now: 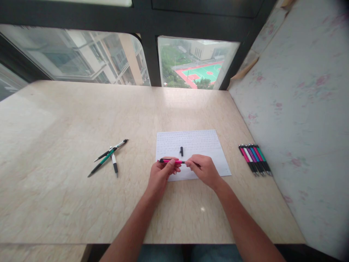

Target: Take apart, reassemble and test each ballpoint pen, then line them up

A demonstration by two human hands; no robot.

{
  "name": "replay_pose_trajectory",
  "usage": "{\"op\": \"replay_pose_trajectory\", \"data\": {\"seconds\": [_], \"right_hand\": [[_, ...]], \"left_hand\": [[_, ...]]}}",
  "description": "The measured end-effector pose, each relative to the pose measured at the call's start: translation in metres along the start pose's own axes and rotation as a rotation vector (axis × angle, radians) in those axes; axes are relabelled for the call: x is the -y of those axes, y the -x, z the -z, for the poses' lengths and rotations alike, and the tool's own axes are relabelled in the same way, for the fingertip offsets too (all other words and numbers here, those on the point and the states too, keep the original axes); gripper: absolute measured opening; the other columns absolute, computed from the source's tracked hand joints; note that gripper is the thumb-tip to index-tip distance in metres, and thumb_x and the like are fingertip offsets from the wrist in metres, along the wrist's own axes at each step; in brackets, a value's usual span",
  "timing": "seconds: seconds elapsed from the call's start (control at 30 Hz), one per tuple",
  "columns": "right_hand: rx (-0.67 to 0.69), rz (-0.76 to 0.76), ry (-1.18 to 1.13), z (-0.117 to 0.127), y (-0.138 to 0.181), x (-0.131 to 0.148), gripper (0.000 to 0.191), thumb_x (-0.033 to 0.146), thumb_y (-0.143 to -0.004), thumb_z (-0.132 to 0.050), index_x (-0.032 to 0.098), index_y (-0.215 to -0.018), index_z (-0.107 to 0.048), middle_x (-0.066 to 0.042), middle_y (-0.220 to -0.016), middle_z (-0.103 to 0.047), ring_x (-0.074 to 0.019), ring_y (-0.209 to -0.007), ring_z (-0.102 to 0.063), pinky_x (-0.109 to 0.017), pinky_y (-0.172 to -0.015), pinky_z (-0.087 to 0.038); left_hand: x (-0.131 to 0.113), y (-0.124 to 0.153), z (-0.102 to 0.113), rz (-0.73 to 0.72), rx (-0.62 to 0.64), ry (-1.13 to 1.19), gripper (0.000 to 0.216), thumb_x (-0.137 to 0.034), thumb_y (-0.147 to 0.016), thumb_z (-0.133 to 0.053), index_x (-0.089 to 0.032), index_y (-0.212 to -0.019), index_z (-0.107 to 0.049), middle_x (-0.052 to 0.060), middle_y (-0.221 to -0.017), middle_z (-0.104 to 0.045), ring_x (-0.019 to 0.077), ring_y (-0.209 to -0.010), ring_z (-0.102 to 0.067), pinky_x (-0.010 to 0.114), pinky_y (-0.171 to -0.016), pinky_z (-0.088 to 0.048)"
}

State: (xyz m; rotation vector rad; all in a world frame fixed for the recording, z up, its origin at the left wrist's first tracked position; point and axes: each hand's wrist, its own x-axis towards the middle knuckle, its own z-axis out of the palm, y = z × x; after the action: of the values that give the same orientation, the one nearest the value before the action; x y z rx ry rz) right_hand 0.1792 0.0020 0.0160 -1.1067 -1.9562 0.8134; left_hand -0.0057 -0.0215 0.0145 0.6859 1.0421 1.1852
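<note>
My left hand (163, 171) is closed around the barrel of a pink pen (170, 161), which lies level over the paper with its black clip end to the left. At the pen's right end my right hand (203, 168) pinches the thin dark tip part between thumb and fingers; the very end is hidden by them. Just beyond the hands, a small black piece with a side prong (181, 151), like a cap or clip, rests on a white sheet of handwritten paper (191, 140).
On the left, a green pen (105, 162) and a couple of white-and-black pens (114, 165) lie crossed. Several coloured pens (253, 158) form a row beside the papered wall (300, 109). The marble-look tabletop (54, 145) reaches back to a dark window frame (152, 62).
</note>
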Motion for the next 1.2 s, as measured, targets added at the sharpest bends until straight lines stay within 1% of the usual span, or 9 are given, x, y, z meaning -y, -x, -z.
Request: {"op": "replay_pose_trajectory", "data": {"seconds": [0.3,0.43,0.53,0.73,0.87,0.97,1.03,1.13,1.2], "right_hand": [[-0.029,0.158,0.233,-0.0061,0.0035,-0.0064,0.032,0.038,-0.099,-0.048,0.021,-0.078,-0.065,-0.004,-0.069,-0.060,-0.0161,-0.066,-0.054,-0.030,-0.064,-0.042],[-0.047,0.181,0.186,-0.0088,0.0046,-0.0060,0.023,0.036,-0.098,-0.052,0.022,-0.087,-0.066,-0.006,-0.078,-0.065,-0.0171,-0.073,-0.058,-0.030,-0.070,-0.046],[-0.049,0.118,0.118,-0.0081,0.0043,-0.0034,0.022,0.041,-0.093,-0.058,0.021,-0.087,-0.064,-0.003,-0.076,-0.064,-0.0157,-0.068,-0.056,-0.029,-0.066,-0.044],[-0.017,-0.070,-0.039,-0.0038,0.0023,-0.0019,0.038,0.037,-0.099,-0.046,0.020,-0.069,-0.063,0.000,-0.061,-0.061,-0.0125,-0.057,-0.054,-0.027,-0.060,-0.041],[-0.039,-0.090,-0.144,-0.0036,0.0010,-0.0028,0.018,0.036,-0.090,-0.061,0.021,-0.083,-0.066,-0.002,-0.074,-0.067,-0.0143,-0.066,-0.059,-0.027,-0.060,-0.045],[-0.046,-0.110,-0.184,-0.0039,0.0012,-0.0032,0.017,0.036,-0.086,-0.066,0.021,-0.095,-0.066,-0.004,-0.087,-0.069,-0.0157,-0.076,-0.062,-0.026,-0.061,-0.047],[-0.030,-0.132,-0.170,-0.0040,0.0016,-0.0039,0.018,0.038,-0.089,-0.061,0.020,-0.089,-0.066,-0.003,-0.081,-0.068,-0.0149,-0.073,-0.061,-0.026,-0.060,-0.046],[-0.010,-0.174,-0.134,-0.0042,0.0019,-0.0058,0.033,0.039,-0.095,-0.051,0.019,-0.072,-0.064,0.000,-0.064,-0.062,-0.0128,-0.060,-0.056,-0.026,-0.058,-0.043],[-0.017,-0.164,-0.123,-0.0040,0.0016,-0.0066,0.029,0.037,-0.094,-0.054,0.019,-0.073,-0.064,0.000,-0.064,-0.063,-0.0130,-0.060,-0.056,-0.027,-0.059,-0.043]], "left_hand": [[-0.0014,-0.0003,0.0002,0.052,-0.024,0.065,0.027,-0.035,-0.074,-0.079,-0.011,-0.084,-0.072,0.008,-0.071,-0.072,0.0123,-0.061,-0.063,0.022,-0.056,-0.046],[-0.0006,-0.0018,0.0023,0.045,-0.033,0.092,0.027,-0.036,-0.074,-0.079,-0.011,-0.081,-0.072,0.006,-0.069,-0.070,0.0104,-0.058,-0.061,0.021,-0.054,-0.044],[-0.0005,-0.0021,0.0025,0.023,-0.022,0.074,0.025,-0.035,-0.076,-0.078,-0.011,-0.082,-0.072,0.006,-0.070,-0.071,0.0100,-0.058,-0.060,0.020,-0.055,-0.044],[-0.0013,-0.0017,0.0008,0.009,-0.021,0.036,0.025,-0.034,-0.076,-0.077,-0.012,-0.086,-0.071,0.006,-0.072,-0.071,0.0110,-0.059,-0.061,0.022,-0.056,-0.044],[-0.0014,-0.0020,0.0014,0.011,-0.022,0.060,0.024,-0.034,-0.077,-0.077,-0.012,-0.086,-0.072,0.006,-0.072,-0.071,0.0109,-0.060,-0.061,0.021,-0.056,-0.045],[-0.0008,-0.0021,0.0020,0.020,-0.011,0.069,0.024,-0.034,-0.077,-0.077,-0.012,-0.086,-0.072,0.006,-0.072,-0.071,0.0106,-0.060,-0.062,0.021,-0.056,-0.045],[-0.0003,-0.0022,0.0020,0.018,-0.006,0.065,0.025,-0.035,-0.077,-0.077,-0.012,-0.086,-0.071,0.006,-0.072,-0.071,0.0106,-0.061,-0.062,0.020,-0.056,-0.045],[-0.0001,-0.0027,0.0018,0.019,-0.015,0.062,0.025,-0.034,-0.076,-0.077,-0.012,-0.087,-0.071,0.006,-0.073,-0.071,0.0103,-0.061,-0.062,0.020,-0.056,-0.045],[-0.0002,-0.0032,0.0016,0.026,-0.022,0.072,0.026,-0.034,-0.077,-0.077,-0.012,-0.087,-0.072,0.006,-0.073,-0.071,0.0100,-0.061,-0.061,0.020,-0.056,-0.045]]}}
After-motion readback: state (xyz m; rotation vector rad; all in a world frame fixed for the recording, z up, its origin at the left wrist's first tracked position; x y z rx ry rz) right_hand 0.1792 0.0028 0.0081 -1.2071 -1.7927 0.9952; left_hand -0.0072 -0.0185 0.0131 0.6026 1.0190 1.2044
